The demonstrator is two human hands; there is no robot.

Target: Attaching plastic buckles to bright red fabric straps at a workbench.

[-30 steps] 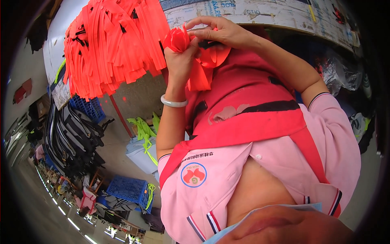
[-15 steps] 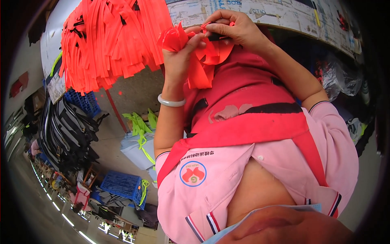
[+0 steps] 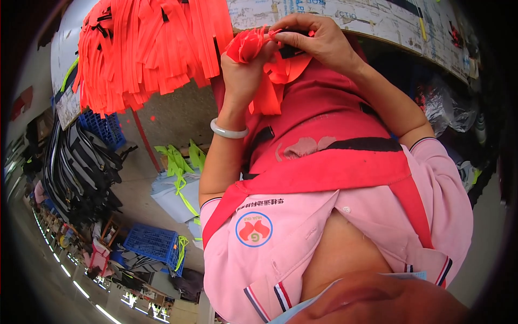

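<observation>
My left hand (image 3: 241,73), with a white bangle on its wrist, is closed around a bunch of orange-red fabric strips (image 3: 247,46). Loose ends of the bunch hang over my red apron (image 3: 324,102). My right hand (image 3: 318,42) is beside it, with thumb and forefinger pinched on the end of one orange-red strip. Under its fingers shows a black piece (image 3: 291,51), partly hidden; I cannot tell whether it is joined to the strip. Left of my hands, a thick pile of similar strips (image 3: 145,59), some with black bits, drapes over the table edge.
The worktable (image 3: 356,16) has a worn, paper-covered top with a yellow-handled tool (image 3: 422,28) on it. At left hang black and grey straps (image 3: 81,167). Blue crates (image 3: 154,245) and lime-green strips (image 3: 175,162) are lower down. Clear plastic (image 3: 445,110) lies at right.
My left hand with the bunch has moved slightly up and right, closer to my right hand. The right hand stays nearly in place, still pinching. The whole view has shifted a little.
</observation>
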